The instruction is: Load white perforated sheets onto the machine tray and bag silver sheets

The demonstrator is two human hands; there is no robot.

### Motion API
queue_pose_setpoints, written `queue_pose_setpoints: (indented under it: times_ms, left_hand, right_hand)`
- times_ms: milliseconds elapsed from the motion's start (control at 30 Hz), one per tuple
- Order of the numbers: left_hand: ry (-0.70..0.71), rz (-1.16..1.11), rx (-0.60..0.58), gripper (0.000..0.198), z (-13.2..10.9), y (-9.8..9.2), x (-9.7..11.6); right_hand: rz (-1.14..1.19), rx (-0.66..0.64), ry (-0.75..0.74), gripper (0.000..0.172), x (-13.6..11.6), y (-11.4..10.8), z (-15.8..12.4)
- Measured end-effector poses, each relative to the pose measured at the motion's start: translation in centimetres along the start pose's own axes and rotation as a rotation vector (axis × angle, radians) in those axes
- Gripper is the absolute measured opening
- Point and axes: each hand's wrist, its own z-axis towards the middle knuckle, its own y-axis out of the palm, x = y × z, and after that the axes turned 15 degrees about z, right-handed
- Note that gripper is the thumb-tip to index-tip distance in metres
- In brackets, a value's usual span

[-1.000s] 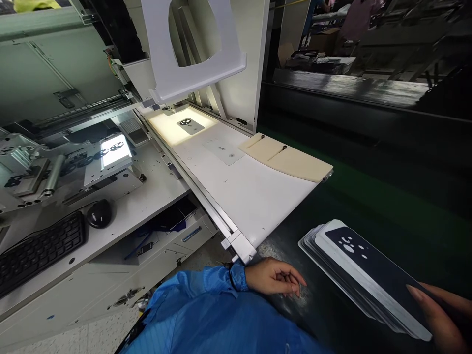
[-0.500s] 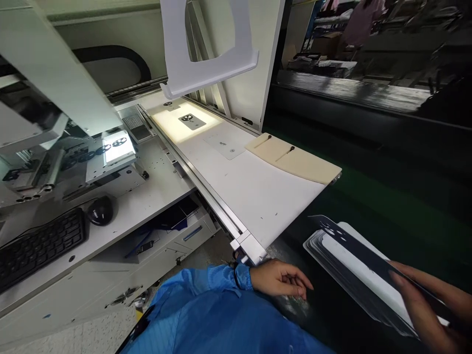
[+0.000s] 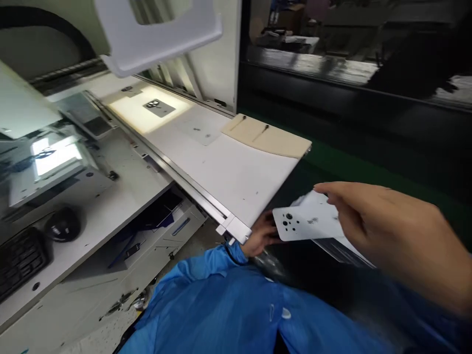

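A thin white phone back panel (image 3: 308, 222) with round camera cut-outs is gripped at its right end between the thumb and fingers of my right hand (image 3: 391, 231). Its cut-out end points left, toward my left hand (image 3: 258, 236). That hand is beside the near end of the conveyor belt (image 3: 236, 182), its fingers partly behind the panel's left edge, so I cannot tell whether they touch it. Below the held panel, a stack of thin panels (image 3: 341, 251) lies on the dark surface, mostly covered by my right hand and the panel.
Farther up the belt, a grey phone panel (image 3: 159, 107) lies on the lit area (image 3: 129, 115). A cream board (image 3: 271, 135) is fixed along the belt's right side. A white bracket (image 3: 165, 42) hangs above. At left are a mouse (image 3: 62, 224) and keyboard (image 3: 24, 263).
My right hand has lifted a panel off the stack and moved it left and up; its white face now shows. My left hand has moved toward the belt end. The camera view has shifted right.
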Motion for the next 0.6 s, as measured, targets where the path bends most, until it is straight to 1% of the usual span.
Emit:
queue_pose_setpoints:
  times_ms: [67,100,133,233,267,300,367,433,467,533,600]
  left_hand:
    - [-0.039,-0.048,-0.029,0.076,0.0,0.0,0.2]
    - [-0.039,-0.055,-0.054,0.077,0.0,-0.1,0.2]
    - [-0.032,-0.057,-0.085,0.076,-0.1,-0.2,0.1]
    - [0.012,-0.021,-0.155,0.062,-0.2,-0.3,-0.4]
    - [0.025,0.005,-0.154,0.059,-0.2,-0.2,-0.6]
    - [0.036,0.028,-0.136,0.056,-0.2,-0.2,-0.8]
    - [0.056,0.055,-0.087,0.054,-0.1,-0.1,-1.2]
    - [0.073,0.053,-0.075,0.052,0.0,-0.2,-1.4]
    - [0.084,0.04,-0.088,0.052,0.0,-0.3,-1.5]
    - [0.118,-0.003,-0.126,0.055,-0.1,-0.6,-1.6]
    - [0.157,-0.039,-0.15,0.061,-0.2,-0.9,-1.7]
  right_hand:
    - [0.047,-0.073,-0.016,0.025,0.8,1.2,-0.8]
    - [0.066,-0.128,-0.026,0.024,1.3,1.9,-1.5]
    - [0.079,-0.19,-0.047,0.027,1.8,2.6,-2.4]
    - [0.092,-0.371,-0.136,0.057,2.7,5.0,-5.1]
    - [0.087,-0.402,-0.152,0.062,2.9,5.8,-5.8]
    - [0.08,-0.416,-0.161,0.061,2.9,6.5,-6.4]
    - [0.083,-0.384,-0.213,0.048,3.1,7.5,-7.1]
    - [0.111,-0.315,-0.311,0.039,3.4,7.7,-7.5]
    - [0.131,-0.276,-0.368,0.039,3.6,7.3,-7.5]
    - [0.164,-0.194,-0.45,0.047,4.1,5.9,-7.5]
    - [0.178,-0.108,-0.451,0.054,4.5,3.8,-7.2]
